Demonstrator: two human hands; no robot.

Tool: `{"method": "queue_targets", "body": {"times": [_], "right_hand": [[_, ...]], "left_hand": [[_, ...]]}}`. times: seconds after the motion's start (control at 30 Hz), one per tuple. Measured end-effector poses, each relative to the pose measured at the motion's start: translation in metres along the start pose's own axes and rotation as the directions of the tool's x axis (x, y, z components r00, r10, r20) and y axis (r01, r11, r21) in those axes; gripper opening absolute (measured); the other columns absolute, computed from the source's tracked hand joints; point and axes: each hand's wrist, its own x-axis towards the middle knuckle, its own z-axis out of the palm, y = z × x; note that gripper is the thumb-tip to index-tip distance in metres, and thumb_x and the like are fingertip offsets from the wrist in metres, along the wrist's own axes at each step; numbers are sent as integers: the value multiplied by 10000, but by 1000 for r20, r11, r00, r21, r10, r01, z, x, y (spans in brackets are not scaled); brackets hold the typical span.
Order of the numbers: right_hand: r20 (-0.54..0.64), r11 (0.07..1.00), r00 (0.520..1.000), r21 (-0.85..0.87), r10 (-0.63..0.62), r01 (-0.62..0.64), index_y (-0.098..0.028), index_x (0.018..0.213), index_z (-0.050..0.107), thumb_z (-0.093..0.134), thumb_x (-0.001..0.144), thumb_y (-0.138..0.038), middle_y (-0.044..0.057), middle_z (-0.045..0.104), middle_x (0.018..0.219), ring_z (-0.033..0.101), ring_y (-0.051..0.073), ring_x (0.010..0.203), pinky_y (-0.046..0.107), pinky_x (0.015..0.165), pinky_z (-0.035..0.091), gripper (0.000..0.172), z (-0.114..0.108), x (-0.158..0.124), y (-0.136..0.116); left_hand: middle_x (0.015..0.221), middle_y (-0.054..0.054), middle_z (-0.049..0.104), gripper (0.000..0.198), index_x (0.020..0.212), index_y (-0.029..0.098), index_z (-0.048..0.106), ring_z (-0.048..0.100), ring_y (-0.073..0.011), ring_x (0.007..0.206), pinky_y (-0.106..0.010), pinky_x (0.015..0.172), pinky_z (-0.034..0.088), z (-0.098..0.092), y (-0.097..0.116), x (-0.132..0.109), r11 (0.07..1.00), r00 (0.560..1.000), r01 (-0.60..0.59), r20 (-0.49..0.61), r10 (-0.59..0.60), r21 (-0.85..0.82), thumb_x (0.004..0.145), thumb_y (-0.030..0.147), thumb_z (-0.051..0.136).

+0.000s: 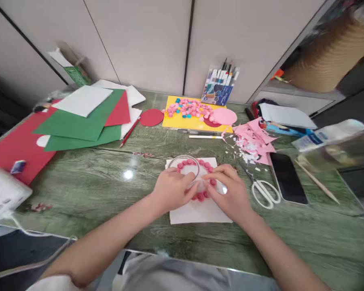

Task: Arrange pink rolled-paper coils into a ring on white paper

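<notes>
2 hands meet over the flowers, a ring between them and the table's far side.
From here, the left hand (173, 186) seems to grip the ring (183, 155) by its near edge; the ring lies just beyond those fingers, round, so no long axis; the right hand (230, 192) sits farther off, its fingertips close together, though whether they pinch anything I can't tell; the flowers (206, 165) curve below both hands on the sheet (200, 214), 1 bloom just beside the right fingers.
</notes>
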Motion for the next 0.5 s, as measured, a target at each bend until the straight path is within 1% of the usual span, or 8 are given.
{"method": "queue_targets", "body": {"times": [0.17, 0.27, 0.37, 0.5], "right_hand": [[-36, 999, 999, -51, 9, -11, -222, 821, 620, 572, 765, -186, 19, 537, 792, 514, 173, 813, 347, 731, 378, 82, 3, -1, -2], [-57, 997, 998, -78, 4, -9, -221, 809, 623, 566, 773, -195, 20, 537, 787, 522, 170, 805, 349, 736, 373, 72, 4, -2, -5], [-73, 996, 997, -93, -5, -2, -217, 806, 624, 567, 777, -204, 22, 542, 788, 528, 170, 812, 352, 748, 367, 65, 5, -3, -7], [-84, 995, 996, -95, 1, -9, -214, 790, 623, 590, 762, -213, 21, 544, 789, 531, 175, 816, 354, 762, 354, 44, 6, -5, -9]], "left_hand": [[429, 31, 518, 251, 638, 191, 542, 483, -109, 425, -263, 561, 358, 4, 1, 1, 999, 999, -27, -31, 27, 18, 837, 301, 436], [490, 15, 539, 254, 616, 182, 526, 500, -119, 489, -275, 587, 360, 4, 3, 2, 998, 998, -50, -45, 51, 26, 834, 279, 437], [549, -4, 554, 245, 620, 173, 524, 507, -131, 543, -289, 610, 362, 4, 4, 2, 998, 998, -55, -31, 55, 30, 828, 265, 433], [518, 3, 529, 247, 597, 176, 514, 484, -123, 513, -290, 603, 360, 6, 5, 2, 998, 997, -55, -60, 55, 10, 818, 247, 431]]}}
